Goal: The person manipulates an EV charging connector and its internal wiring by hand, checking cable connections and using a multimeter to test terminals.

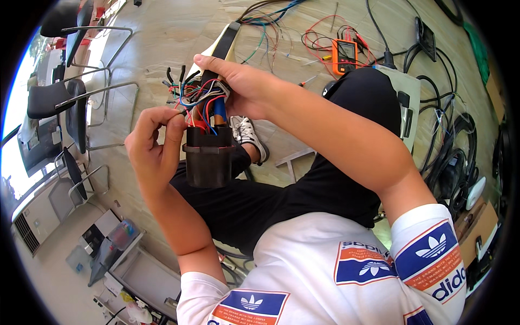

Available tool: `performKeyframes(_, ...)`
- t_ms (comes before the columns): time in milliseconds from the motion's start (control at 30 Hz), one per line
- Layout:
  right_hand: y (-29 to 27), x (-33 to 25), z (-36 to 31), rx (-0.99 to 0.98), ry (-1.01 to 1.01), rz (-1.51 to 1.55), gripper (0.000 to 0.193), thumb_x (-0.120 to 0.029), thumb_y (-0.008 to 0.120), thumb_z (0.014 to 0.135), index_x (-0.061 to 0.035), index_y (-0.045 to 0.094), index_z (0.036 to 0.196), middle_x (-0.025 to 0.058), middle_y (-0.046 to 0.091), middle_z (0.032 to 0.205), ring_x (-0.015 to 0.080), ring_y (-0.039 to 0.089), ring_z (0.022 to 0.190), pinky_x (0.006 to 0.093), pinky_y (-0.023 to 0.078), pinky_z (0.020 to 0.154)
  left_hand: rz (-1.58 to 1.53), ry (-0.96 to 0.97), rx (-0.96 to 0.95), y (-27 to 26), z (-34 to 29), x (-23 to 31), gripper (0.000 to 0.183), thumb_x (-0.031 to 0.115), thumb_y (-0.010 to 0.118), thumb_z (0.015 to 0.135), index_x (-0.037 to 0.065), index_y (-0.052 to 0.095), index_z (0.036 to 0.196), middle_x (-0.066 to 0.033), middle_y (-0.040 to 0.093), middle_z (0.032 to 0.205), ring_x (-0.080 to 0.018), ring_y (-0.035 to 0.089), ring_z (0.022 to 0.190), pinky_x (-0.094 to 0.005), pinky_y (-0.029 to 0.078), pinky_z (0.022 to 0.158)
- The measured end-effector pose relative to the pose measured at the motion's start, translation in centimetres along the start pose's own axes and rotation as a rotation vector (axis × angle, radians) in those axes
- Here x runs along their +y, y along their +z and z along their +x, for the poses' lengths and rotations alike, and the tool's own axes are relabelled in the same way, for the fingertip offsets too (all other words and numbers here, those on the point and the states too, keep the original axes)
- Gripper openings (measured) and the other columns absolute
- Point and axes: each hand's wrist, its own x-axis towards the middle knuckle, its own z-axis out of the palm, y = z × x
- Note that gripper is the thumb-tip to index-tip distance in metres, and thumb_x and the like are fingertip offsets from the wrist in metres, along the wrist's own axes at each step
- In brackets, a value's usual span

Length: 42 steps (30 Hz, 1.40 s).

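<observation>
My right hand (pixel 241 81) is closed around a long white-and-black handle (pixel 225 44), thumb along its top; the other fingers are mostly hidden behind wires. Out of the handle's near end spills a tangle of thin coloured wires (pixel 203 95), some with black-sleeved tips. A thick blue cable core (pixel 219 108) and several wires run down into a black round connector (pixel 208 165) above my lap. On the left of the tangle, my left hand (pixel 154 135) pinches a thin wire (pixel 184 112) between thumb and forefinger.
On the tiled floor ahead lie loose cables (pixel 273 16), an orange multimeter (pixel 345 56) with red leads and a screwdriver (pixel 307 81). Black coiled cables (pixel 455 146) sit at the right. Chairs (pixel 70 100) stand to the left, a grey metal trolley (pixel 143 276) at lower left.
</observation>
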Motion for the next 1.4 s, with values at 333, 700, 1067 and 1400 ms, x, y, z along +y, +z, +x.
performKeyframes(333,1.8,-1.0,-2.0,-0.113,-0.088,0.02,0.037,-0.041,0.061,0.098,-0.0079,0.065,0.113,0.0061,0.072,0.103,0.0151,0.071,0.091,0.0342,0.058,0.084,-0.06,0.03,0.031,-0.8,3.0,2.3,0.013,0.01,0.061,0.101,-0.002,0.059,0.107,-0.0049,0.066,0.093,-0.0086,0.061,0.081,-0.0226,0.049,0.074)
performKeyframes(700,3.0,-2.0,-0.7,-0.221,-0.124,0.125,0.04,-0.036,0.07,0.092,-0.0029,0.065,0.114,0.0118,0.072,0.104,0.0184,0.071,0.093,0.0338,0.059,0.09,-0.23,-0.03,-0.077,-3.8,6.4,4.5,0.012,0.006,0.068,0.095,-0.003,0.065,0.102,-0.0076,0.067,0.1,-0.0108,0.061,0.09,-0.0239,0.047,0.085)
performKeyframes(1067,3.9,-1.0,1.0,-0.131,-0.015,0.061,0.053,-0.047,0.076,0.082,-0.0045,0.066,0.112,0.0141,0.07,0.104,0.0233,0.068,0.095,0.0389,0.055,0.092,0.459,0.223,-0.254,-3.3,3.3,8.1,0.013,-0.001,0.077,0.077,-0.001,0.066,0.084,-0.0103,0.071,0.091,-0.0284,0.059,0.093,-0.0389,0.045,0.093)
performKeyframes(1400,3.7,-0.6,1.3,-0.156,-0.013,0.071,0.046,-0.046,0.069,0.088,-0.0064,0.067,0.113,0.0109,0.071,0.103,0.02,0.069,0.092,0.0364,0.057,0.087,0.963,0.433,-0.205,2.1,-0.2,8.8,0.01,0.01,0.067,0.07,0.005,0.059,0.074,-0.003,0.066,0.09,-0.0227,0.059,0.097,-0.0433,0.041,0.096)
